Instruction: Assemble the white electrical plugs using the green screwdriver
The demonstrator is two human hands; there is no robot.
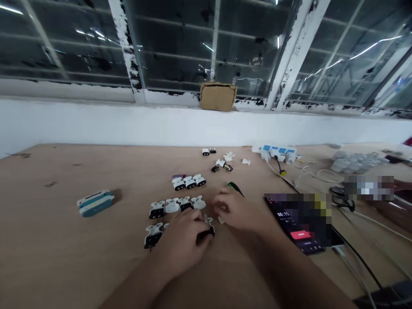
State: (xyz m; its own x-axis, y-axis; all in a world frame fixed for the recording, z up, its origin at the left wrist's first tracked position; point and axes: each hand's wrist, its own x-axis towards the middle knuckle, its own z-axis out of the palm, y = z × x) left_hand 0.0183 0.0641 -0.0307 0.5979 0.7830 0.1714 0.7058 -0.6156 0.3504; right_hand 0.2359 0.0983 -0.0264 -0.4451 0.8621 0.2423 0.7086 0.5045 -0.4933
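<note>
My left hand (183, 236) is closed around a small black-and-white plug (210, 227) at the right end of the front row, low over the table. Just to the right, my right hand (236, 210) has its fingers curled together; whatever they pinch is hidden. Under its fingertips lies a small pale piece (221, 219). White plug shells (172, 205), some with black pin bases, form two rows by the left hand, which covers part of the front one. Behind them, several assembled white plugs (189, 182) stand side by side. A green-and-black screwdriver handle (236, 188) shows beyond the right hand.
Loose plug parts (225, 164) lie farther back. A teal-and-white case (95, 203) is on the left. To the right are a lit phone (289, 223), a power strip (277, 151), cables and a bag of pale pieces (357, 162). A cardboard box (218, 97) rests on the sill.
</note>
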